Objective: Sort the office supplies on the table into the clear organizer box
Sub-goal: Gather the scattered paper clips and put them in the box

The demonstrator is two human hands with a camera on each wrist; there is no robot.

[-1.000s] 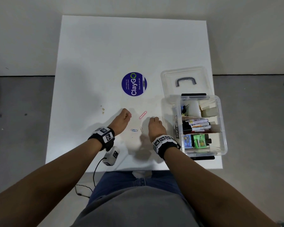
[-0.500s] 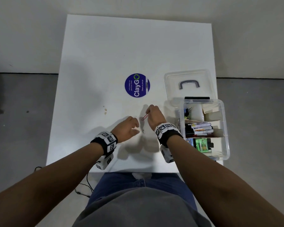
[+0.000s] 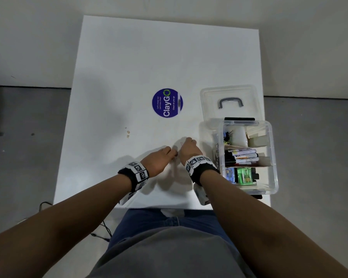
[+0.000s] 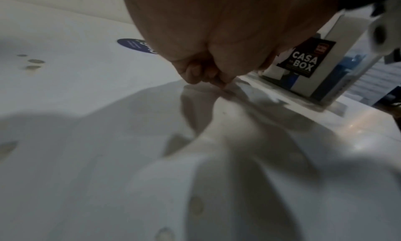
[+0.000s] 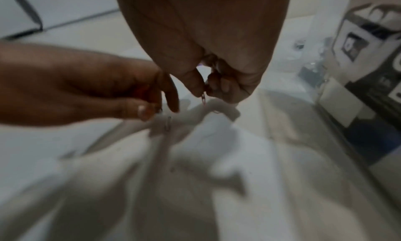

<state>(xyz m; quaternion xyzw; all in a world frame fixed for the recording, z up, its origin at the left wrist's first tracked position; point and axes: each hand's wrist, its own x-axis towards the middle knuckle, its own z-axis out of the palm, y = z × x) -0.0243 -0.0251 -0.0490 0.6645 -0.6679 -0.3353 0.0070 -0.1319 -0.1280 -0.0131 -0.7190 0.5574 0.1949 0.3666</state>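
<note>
On the right side of the white table (image 3: pixel 129 57) stands the clear organizer box (image 3: pixel 274 157), open, holding markers and small supplies. Just left of it, my right hand (image 3: pixel 186 141) pinches a pink paper clip (image 5: pixel 203 97) between thumb and forefinger, a little above the table. Beside it, my left hand (image 3: pixel 169 153) has curled fingers down at the tabletop, and thumb and forefinger seem to pinch a small paper clip (image 5: pixel 160 110). A silver paper clip (image 5: pixel 168 123) lies on the table just below the left fingertips (image 5: pixel 172 105).
The box's clear lid (image 3: pixel 229 101) with a grey handle lies flat behind the box. A round blue ClayGo sticker (image 3: pixel 167 103) is at the table's middle, and a few small brown specks (image 3: pixel 127 133) lie to its left. The table's front edge is close to my wrists.
My right hand has picked the pink clip up off the table. My left hand has moved right over the spot where the blue clip lay, up to the silver clip.
</note>
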